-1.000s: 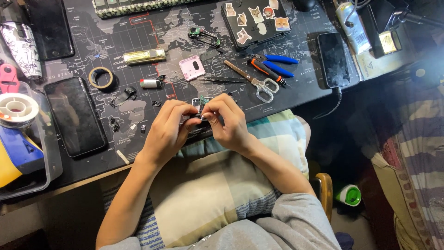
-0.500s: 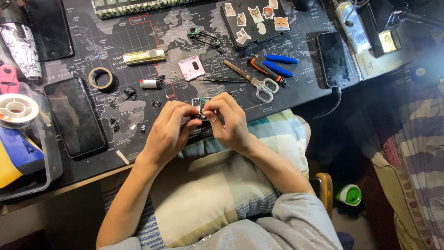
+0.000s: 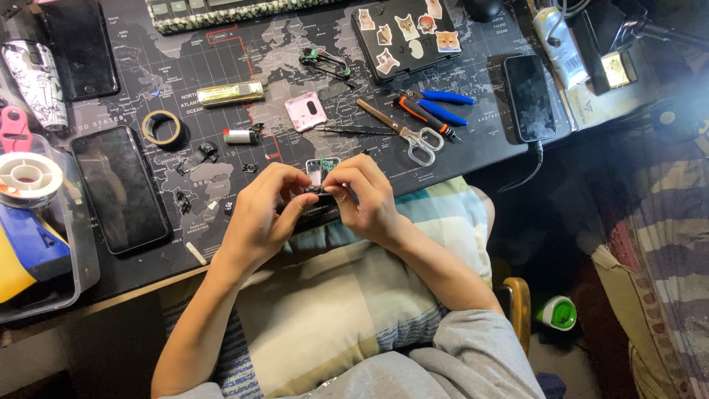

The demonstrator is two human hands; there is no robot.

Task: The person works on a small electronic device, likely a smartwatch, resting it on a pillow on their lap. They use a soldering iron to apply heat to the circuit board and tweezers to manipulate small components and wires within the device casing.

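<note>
Both hands, left hand (image 3: pixel 258 214) and right hand (image 3: pixel 369 199), pinch a small circuit part (image 3: pixel 319 175).

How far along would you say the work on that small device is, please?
Already done: a pink cover lies removed on the desk mat, with small loose parts beside it. In hand: left hand and right hand pinch the small opened device, green circuit board exposed. Left: cover not yet refitted.

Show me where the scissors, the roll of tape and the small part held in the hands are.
scissors (image 3: pixel 402 133): head view, on the pivot between blades and handles.
roll of tape (image 3: pixel 150 128): head view, on its left rim.
small part (image 3: pixel 320 169): head view, on its top between the fingertips.
</note>
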